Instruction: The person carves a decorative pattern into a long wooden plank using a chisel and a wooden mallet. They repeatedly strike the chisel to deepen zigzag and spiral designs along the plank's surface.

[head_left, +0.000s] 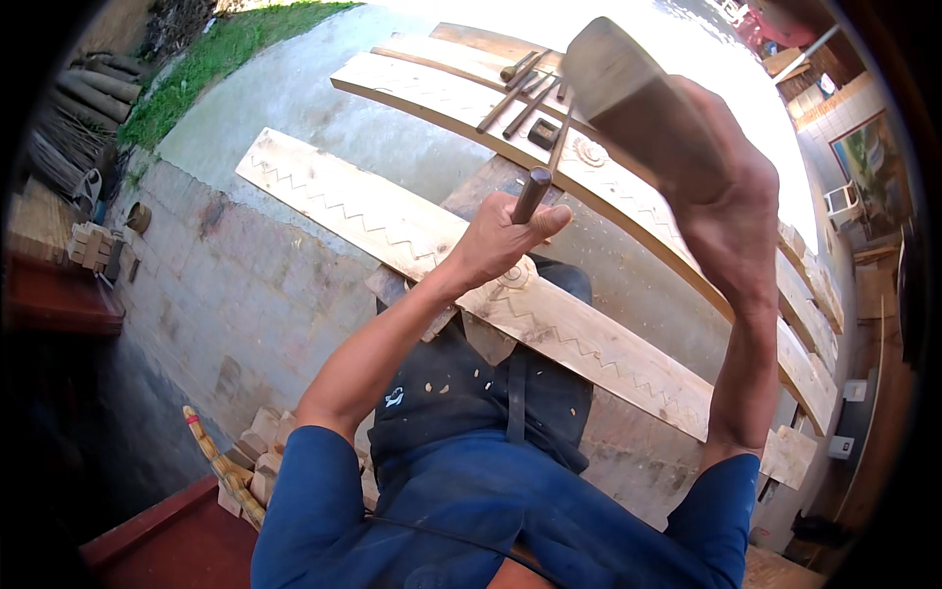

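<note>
A long pale board (pixel 339 208) lies slantwise across my lap, with zigzag lines along it and a partly carved round flower (pixel 514 275) near its middle. My left hand (pixel 491 240) is wrapped round a chisel (pixel 532 194), whose dark handle sticks up out of the fist above the board. Its cutting end is hidden behind the hand. Raised high on the right, my right hand (pixel 731 201) grips a wooden mallet (pixel 638 108) with a thick, blocky head, smeared by motion. The mallet is apart from the chisel handle.
Beyond my board, another long board (pixel 412 96) carries several carving tools (pixel 510 106) and a carved flower (pixel 590 151). More boards (pixel 807 314) stand at the right. Wood offcuts (pixel 260 442) and a red wooden piece (pixel 157 535) are at lower left. Logs (pixel 103 88) lie at far left.
</note>
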Motion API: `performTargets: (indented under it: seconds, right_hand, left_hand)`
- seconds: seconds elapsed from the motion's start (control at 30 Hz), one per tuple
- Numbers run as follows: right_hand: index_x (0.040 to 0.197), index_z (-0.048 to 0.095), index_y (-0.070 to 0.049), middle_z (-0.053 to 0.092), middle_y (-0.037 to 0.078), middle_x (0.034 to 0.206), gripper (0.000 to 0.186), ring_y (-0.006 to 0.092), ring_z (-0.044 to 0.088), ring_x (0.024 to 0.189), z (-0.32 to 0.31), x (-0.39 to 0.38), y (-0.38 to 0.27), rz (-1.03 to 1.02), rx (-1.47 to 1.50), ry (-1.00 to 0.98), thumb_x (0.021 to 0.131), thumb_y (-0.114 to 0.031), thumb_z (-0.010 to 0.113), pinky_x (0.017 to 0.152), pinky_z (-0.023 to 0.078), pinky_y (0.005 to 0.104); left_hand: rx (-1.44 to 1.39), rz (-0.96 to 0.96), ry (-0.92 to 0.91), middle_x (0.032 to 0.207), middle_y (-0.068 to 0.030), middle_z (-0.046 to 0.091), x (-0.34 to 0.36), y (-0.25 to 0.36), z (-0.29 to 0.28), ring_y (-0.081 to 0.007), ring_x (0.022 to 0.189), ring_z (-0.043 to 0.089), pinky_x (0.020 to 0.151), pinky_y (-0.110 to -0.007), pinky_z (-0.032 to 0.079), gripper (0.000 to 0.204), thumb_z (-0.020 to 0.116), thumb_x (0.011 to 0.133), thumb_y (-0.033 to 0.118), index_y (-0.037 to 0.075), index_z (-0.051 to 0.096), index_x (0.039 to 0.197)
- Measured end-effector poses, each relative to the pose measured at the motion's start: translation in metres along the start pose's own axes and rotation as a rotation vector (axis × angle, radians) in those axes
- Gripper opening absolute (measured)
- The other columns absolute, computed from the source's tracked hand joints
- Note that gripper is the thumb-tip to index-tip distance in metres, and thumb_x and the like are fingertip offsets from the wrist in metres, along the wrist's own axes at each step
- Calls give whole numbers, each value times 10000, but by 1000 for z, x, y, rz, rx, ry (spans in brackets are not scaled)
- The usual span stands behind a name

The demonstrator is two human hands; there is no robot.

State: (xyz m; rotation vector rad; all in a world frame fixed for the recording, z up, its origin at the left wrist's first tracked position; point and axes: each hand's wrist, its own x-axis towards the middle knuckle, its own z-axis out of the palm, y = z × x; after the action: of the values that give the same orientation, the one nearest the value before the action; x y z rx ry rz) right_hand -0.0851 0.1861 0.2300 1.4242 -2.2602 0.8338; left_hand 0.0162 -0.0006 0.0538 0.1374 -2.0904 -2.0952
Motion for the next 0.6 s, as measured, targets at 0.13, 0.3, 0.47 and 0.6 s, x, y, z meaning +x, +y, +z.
performTargets:
  seconds: [0.13, 0.3, 0.47, 0.6]
  right_hand:
    - [1296, 644, -19, 753, 101, 1039, 388, 193, 729, 870, -22, 1, 10, 135, 631, 359, 934, -79, 771, 800, 600, 342]
    - [1276, 655, -43, 749, 105, 965, 446, 218, 751, 878, 15, 1, 8, -83, -347, -197, 856, -44, 801, 852, 617, 395]
    - [1231, 681, 19, 742, 88, 963, 400, 190, 722, 803, -12, 16, 10, 190, 553, 351, 868, -93, 808, 862, 599, 388]
    - [1237, 665, -50, 752, 133, 951, 456, 267, 748, 786, 36, -8, 2, -163, -380, -152, 811, -40, 828, 755, 609, 413]
  left_hand:
    - [-41, 53, 3, 641, 46, 442, 4, -6, 3, -78, 660, 390, 590, -309, 335, 628, 713, 1043, 512, 72, 515, 642]
    - [-87, 121, 151, 656, 59, 406, -1, -13, 10, -72, 667, 355, 570, -326, 287, 582, 690, 1071, 463, 75, 497, 683]
    - [-88, 117, 83, 628, 62, 384, 2, -10, 6, -57, 609, 340, 533, -278, 239, 607, 705, 1075, 416, 106, 453, 619]
    - [-103, 93, 162, 676, 57, 525, 1, -7, 10, -62, 682, 446, 616, -266, 346, 488, 707, 1069, 410, 58, 642, 737]
